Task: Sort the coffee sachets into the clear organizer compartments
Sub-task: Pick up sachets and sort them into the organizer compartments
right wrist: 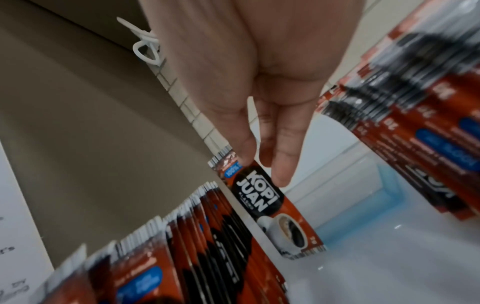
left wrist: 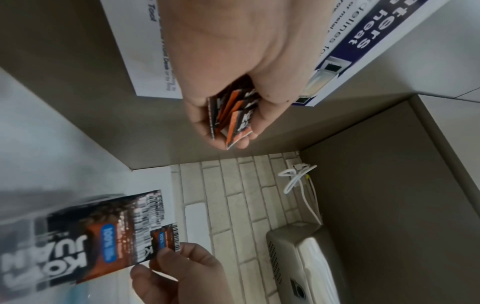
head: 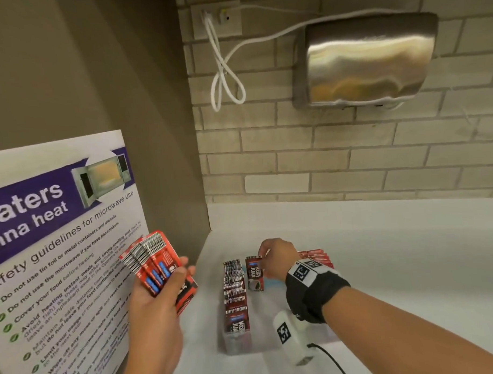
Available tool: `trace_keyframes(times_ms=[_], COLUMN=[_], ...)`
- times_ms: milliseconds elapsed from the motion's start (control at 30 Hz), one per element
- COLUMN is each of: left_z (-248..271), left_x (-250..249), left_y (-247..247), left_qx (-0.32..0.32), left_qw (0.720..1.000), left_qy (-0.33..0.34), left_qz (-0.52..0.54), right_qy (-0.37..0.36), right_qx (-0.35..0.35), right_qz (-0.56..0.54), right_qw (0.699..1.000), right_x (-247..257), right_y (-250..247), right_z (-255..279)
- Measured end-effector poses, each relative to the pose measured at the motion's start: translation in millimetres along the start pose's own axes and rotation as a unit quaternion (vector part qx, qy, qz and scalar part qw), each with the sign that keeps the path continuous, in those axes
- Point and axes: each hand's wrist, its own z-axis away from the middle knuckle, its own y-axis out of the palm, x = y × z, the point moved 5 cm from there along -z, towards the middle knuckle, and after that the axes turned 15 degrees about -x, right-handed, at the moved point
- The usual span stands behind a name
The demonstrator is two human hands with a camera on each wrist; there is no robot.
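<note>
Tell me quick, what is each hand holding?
Left hand: gripping a stack of coffee sachets.
Right hand: pinching one coffee sachet over the clear organizer.

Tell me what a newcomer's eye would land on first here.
The fanned stack of red coffee sachets gripped in the left hand, beside the purple-and-white microwave safety poster. Then the right hand, pinching a single dark red coffee sachet upright beside the packed row of sachets in the clear plastic organizer.

Left hand (head: 157,307) clutching (raised); right hand (head: 278,258) pinching.
</note>
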Motion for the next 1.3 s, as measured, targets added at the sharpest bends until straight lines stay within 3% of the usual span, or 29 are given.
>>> trace_keyframes(times_ms=[533, 900, 1000, 1100, 1233, 1300], left_z=[1, 4, 6, 7, 11, 17], left_x=[20, 25, 22, 19, 17, 18], left_y=[-10, -2, 7, 17, 40, 52], left_qx=[0.001, 0.011, 0.027, 0.063, 0.122, 0.149], left_qw=[1.000, 0.998, 0.996, 0.994, 0.987, 0.981], left_qy=[-0.025, -0.061, -0.075, -0.081, -0.097, -0.116], left_qz=[-0.019, -0.031, -0.032, -0.047, -0.043, -0.040], right_qy=[0.038, 0.047, 0.003, -0.024, -0.014, -0.009], right_qx=[0.064, 0.040, -0.009, -0.058, 0.066, 0.061], right_qz=[0.027, 0.004, -0.049, -0.185, -0.359, -0.391], right_qw=[0.997, 0.998, 0.999, 0.981, 0.931, 0.918], right_x=[-7, -9, 2, 19, 41, 44], right_y=[20, 9, -12, -38, -34, -26], right_z=[-10, -14, -4, 16, 63, 77])
